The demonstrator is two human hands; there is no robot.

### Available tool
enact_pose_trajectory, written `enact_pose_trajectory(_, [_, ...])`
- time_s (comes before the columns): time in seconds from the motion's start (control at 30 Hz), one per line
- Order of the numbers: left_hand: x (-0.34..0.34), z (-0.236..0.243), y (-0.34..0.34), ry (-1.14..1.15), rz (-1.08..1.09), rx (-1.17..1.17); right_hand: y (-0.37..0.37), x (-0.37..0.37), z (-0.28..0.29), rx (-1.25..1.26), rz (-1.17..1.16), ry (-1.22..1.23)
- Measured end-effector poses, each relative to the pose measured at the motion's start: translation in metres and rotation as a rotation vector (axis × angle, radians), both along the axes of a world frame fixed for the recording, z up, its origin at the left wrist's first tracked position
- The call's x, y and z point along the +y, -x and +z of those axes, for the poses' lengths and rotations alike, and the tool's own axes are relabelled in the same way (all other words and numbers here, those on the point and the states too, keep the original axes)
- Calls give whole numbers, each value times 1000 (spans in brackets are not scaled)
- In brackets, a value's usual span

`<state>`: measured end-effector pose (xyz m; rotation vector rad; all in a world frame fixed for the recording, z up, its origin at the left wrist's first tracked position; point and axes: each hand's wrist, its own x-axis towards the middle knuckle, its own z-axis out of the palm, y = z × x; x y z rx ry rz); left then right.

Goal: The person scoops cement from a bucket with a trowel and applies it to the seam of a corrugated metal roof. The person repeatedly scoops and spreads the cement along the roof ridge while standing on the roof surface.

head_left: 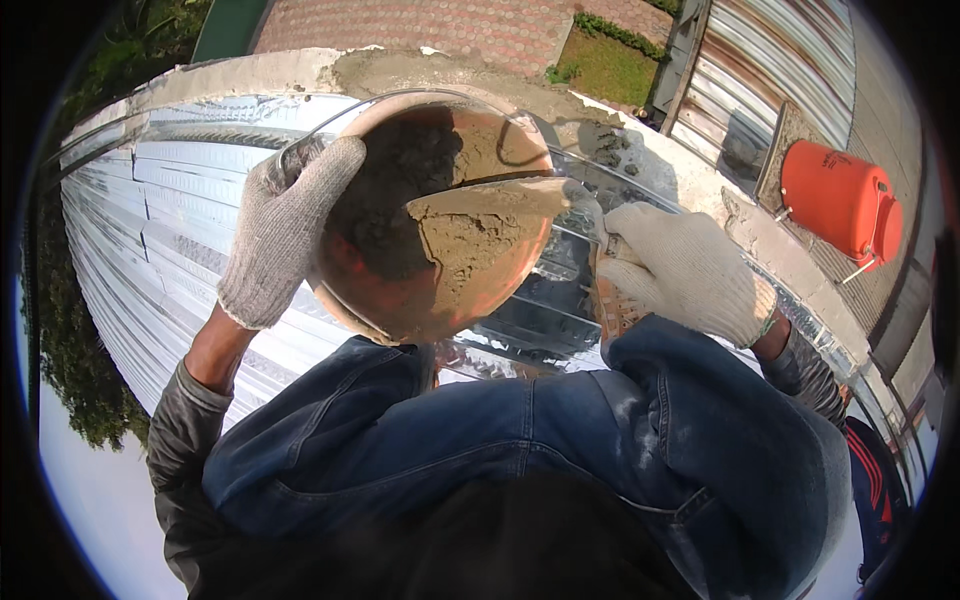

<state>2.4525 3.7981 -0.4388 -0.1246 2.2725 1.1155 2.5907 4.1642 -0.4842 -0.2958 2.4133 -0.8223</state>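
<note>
An orange bucket (400,318) stands tilted in front of my knees, with wet grey-brown mortar (385,215) inside. My left hand (290,230), in a knitted white glove, is closed on the bucket's left rim beside the thin wire handle. In my right hand (690,265), gloved the same way, the fingers wrap round the handle of a trowel (510,197). Its mortar-smeared blade points left over the bucket's mouth. Part of the trowel handle is hidden by the glove.
Shiny corrugated metal roofing (170,210) spreads out under the bucket. A mortar-topped wall edge (680,180) runs along the far and right sides. Beyond it lie an orange-red drum-like container (835,200), rusty metal sheets (765,60) and brick paving (410,30) lower down.
</note>
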Motion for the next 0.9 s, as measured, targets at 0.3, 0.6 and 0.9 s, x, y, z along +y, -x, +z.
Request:
enact_pose_trajectory(0.3, [29, -11, -32, -20, 295, 82, 57, 21, -38, 35, 393, 98])
enact_pose_trajectory(0.6, [56, -20, -66, -50, 428, 279, 57, 2, -103, 441, 1005, 470])
enact_pose_trajectory(0.9, [31, -25, -84, 108, 516, 372, 36, 8, -80, 262, 618, 493])
